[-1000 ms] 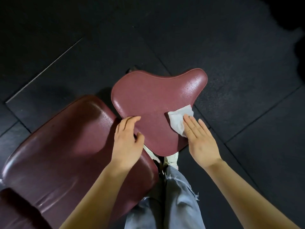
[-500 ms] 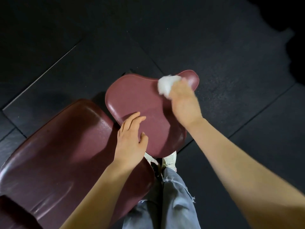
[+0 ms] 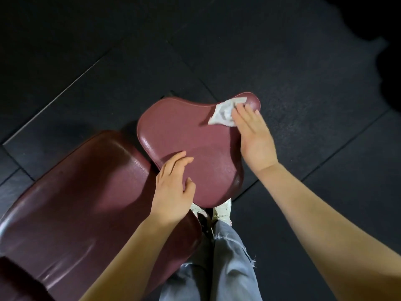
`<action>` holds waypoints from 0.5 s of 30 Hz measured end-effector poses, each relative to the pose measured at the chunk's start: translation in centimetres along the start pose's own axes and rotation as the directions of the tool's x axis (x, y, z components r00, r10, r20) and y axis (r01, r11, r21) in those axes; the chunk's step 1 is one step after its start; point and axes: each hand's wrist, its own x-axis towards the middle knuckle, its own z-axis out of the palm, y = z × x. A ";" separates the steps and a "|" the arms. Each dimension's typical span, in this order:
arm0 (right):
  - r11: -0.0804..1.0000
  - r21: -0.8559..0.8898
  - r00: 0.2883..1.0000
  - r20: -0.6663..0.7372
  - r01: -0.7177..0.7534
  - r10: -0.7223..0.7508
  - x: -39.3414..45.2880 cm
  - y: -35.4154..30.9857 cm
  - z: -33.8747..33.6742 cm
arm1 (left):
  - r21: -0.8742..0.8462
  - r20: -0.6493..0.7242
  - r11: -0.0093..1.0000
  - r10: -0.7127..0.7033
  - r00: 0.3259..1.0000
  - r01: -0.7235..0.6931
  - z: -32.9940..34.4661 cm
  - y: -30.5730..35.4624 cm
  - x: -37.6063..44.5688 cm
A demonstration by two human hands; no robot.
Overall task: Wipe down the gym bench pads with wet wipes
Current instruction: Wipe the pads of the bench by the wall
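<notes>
A maroon seat pad point(image 3: 191, 135) with a flared far end sits in the middle of the head view. A longer maroon back pad point(image 3: 82, 192) runs to the lower left. My right hand point(image 3: 253, 137) lies flat, its straight fingers pressing a crumpled white wet wipe point(image 3: 225, 112) onto the seat pad's far right corner. My left hand point(image 3: 175, 187) rests on the near left edge of the seat pad, where it meets the back pad, fingers loosely bent and holding nothing.
Black rubber floor tiles point(image 3: 303, 83) surround the bench on all sides. My leg in grey frayed jeans point(image 3: 219, 268) and a light shoe point(image 3: 221, 210) stand just below the seat pad's near tip.
My right hand carried the wipe from the near right edge of the seat pad up to its far right corner and now lies flatter on it. My left hand stayed in place.
</notes>
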 end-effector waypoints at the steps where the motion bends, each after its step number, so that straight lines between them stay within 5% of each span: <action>1: 1.000 -0.005 0.999 0.020 0.026 -0.026 -0.6 0.0 0.2 | 0.009 0.006 1.000 0.002 1.000 -0.002 0.0 0.1 0.0; 7: 0.984 -0.025 0.983 0.064 0.174 -0.172 -3.9 -0.6 0.2 | 0.036 0.004 0.999 0.022 1.000 -0.022 0.0 1.1 0.2; 12: 0.863 -0.173 0.875 0.192 0.475 -0.444 -3.2 3.8 -2.1 | 0.055 0.013 0.998 0.037 0.999 -0.038 0.2 1.4 -0.4; 15: 0.889 -0.286 0.933 0.135 0.358 -0.333 0.0 6.4 -3.1 | 0.059 0.019 0.997 0.053 0.998 -0.054 0.6 1.2 -0.9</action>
